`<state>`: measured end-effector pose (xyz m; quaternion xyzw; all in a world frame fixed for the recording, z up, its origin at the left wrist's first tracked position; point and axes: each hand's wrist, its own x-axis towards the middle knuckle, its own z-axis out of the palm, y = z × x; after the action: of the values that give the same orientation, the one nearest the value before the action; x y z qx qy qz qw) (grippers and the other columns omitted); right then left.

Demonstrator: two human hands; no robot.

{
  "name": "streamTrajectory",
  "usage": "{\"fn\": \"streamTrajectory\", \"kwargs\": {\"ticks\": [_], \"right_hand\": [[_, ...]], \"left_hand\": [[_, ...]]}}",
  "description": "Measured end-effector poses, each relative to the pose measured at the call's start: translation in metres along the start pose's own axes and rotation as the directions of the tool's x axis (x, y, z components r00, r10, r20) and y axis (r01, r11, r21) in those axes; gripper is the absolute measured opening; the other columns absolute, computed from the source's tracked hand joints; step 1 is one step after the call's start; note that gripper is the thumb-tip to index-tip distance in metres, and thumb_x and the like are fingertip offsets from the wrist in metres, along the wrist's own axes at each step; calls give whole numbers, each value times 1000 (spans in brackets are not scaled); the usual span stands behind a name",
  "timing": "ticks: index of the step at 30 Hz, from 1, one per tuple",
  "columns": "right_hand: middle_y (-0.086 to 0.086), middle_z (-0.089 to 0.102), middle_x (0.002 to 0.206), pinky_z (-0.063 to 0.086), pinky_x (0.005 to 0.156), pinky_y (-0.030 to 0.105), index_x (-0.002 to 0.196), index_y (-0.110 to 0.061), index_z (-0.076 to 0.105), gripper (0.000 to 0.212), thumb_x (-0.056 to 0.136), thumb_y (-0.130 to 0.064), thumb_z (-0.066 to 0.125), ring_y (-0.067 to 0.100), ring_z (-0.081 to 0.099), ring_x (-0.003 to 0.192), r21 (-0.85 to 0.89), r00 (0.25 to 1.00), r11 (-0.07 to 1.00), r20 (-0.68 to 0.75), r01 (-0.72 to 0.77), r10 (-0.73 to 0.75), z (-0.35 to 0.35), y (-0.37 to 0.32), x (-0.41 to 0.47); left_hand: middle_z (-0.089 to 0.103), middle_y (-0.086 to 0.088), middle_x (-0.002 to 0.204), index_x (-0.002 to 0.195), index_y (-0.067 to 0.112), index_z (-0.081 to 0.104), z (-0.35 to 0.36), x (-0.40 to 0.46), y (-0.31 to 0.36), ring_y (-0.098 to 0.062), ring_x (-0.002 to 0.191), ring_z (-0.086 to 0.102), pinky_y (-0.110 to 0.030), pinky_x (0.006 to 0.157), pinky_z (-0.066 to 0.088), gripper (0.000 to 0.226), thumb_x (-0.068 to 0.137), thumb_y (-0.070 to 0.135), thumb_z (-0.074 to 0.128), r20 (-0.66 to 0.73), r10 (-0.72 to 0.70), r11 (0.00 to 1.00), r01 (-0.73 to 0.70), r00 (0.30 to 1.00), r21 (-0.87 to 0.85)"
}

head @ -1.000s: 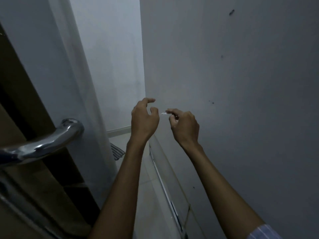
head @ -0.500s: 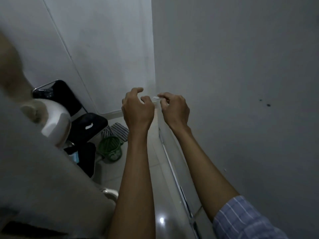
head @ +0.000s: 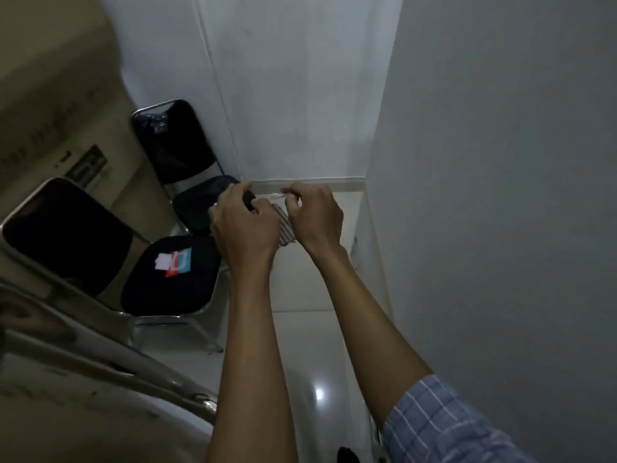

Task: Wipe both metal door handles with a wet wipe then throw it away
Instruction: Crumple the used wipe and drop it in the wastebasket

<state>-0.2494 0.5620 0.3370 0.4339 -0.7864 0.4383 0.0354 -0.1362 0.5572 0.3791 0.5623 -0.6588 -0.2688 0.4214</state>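
A small white wet wipe (head: 278,196) is pinched at its right end by the fingertips of my right hand (head: 315,217), held out at mid-frame over the floor. My left hand (head: 245,225) is right beside it with curled fingers. The wipe's left end reaches those fingers, but I cannot tell whether they grip it. A blurred chrome door handle (head: 100,352) crosses the lower left, very near the camera and well apart from both hands.
Two black padded chairs with chrome frames stand at the left; the nearer chair (head: 200,295) carries a red, blue and white packet (head: 173,260). A striped mat (head: 287,230) lies on the pale tiled floor (head: 317,345). A white wall (head: 500,195) runs close along the right.
The view has swung down and left, bringing the chairs and floor into sight. Both hands stayed together in front of me, the right one still pinching the wipe.
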Motion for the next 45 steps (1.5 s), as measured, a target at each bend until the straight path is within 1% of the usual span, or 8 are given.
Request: {"fn": "streamTrajectory", "kwargs": {"ticks": [9,13,19,25,29,35,38,45], "right_hand": [[-1,76,105,55,73,35,114,-35,77,32,96,-28,51,22,67,101,127,975,991,214,38,-65,104,-10,42],[5,72,100,46,67,30,117,-37,75,32,98,-29,51,22,64,95,108,929,986,334,130,-159,148,2,75],[2,70,96,54,71,36,117,-38,74,33,98,-30,49,22,63,95,91,898,983,399,159,-183,181,34,144],[0,72,104,42,64,29,117,-39,74,34,98,-28,49,19,62,98,62,883,980,426,189,-197,213,60,198],[-3,71,106,36,64,27,117,-39,75,34,98,-26,50,14,57,94,60,868,978,452,200,-205,241,68,222],[0,76,94,54,78,36,113,-32,79,33,94,-20,54,18,62,84,134,875,976,436,170,-212,303,81,257],[-3,76,97,57,78,37,115,-30,78,33,95,-20,54,16,64,87,144,861,985,485,97,-156,338,88,277],[-10,75,99,56,81,16,111,-16,79,27,98,-4,57,-2,68,87,317,840,940,538,-127,-68,383,85,331]], "left_hand": [[58,-3,146,137,22,64,5,52,-44,-24,139,45,-38,115,40,40,99,18,52,-127,-90,993,98,988,59],[57,-1,149,139,22,62,20,93,-59,-21,141,43,-26,107,33,40,100,18,55,-170,-124,985,142,978,100],[58,0,148,142,22,61,50,164,-72,-22,138,45,-19,100,27,40,102,19,56,-141,-132,974,155,981,165],[53,-3,153,142,20,61,97,220,-90,-23,145,38,-34,114,34,41,102,19,55,-48,-137,966,144,989,213],[52,-5,153,143,17,59,128,259,-110,-24,146,39,-32,113,32,41,102,19,58,27,-161,956,149,987,252],[60,-1,135,142,23,58,178,332,-156,-20,127,54,-36,99,51,45,98,23,67,223,-169,974,127,960,189],[66,3,120,134,24,61,204,372,-168,-11,107,66,-25,86,57,41,95,26,75,302,-250,968,245,920,55],[68,2,86,103,9,64,256,441,-172,-8,74,66,-12,66,54,13,94,11,74,283,-361,916,394,889,-70]]}}
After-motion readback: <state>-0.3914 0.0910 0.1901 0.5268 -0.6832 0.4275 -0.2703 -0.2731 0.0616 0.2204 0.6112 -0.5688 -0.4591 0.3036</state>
